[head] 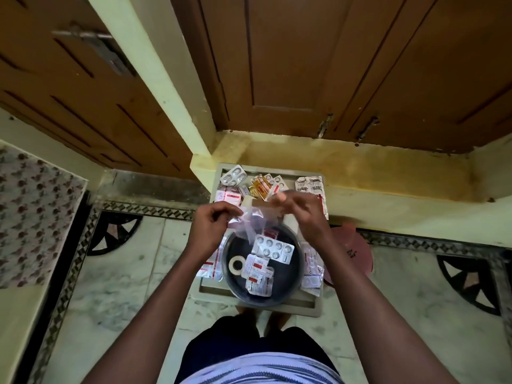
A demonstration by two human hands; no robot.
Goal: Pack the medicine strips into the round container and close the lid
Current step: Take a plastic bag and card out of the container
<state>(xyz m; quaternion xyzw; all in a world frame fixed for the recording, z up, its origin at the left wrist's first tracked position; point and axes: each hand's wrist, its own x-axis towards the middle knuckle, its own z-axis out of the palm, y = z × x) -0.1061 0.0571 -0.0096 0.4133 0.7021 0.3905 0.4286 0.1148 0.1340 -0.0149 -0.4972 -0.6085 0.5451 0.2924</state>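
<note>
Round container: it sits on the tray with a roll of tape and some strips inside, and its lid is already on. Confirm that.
One thing is wrong: the lid is not on. The head view shows the round container open on the tray, with the roll of tape and strips visible inside. A reddish disc, possibly the lid, lies on the floor to its right.

Head-worn view, steeply downward

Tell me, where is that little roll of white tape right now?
In the head view, the roll of tape lies inside the round container, on its left side, just left of a pile of medicine strips and below the left hand.
</note>
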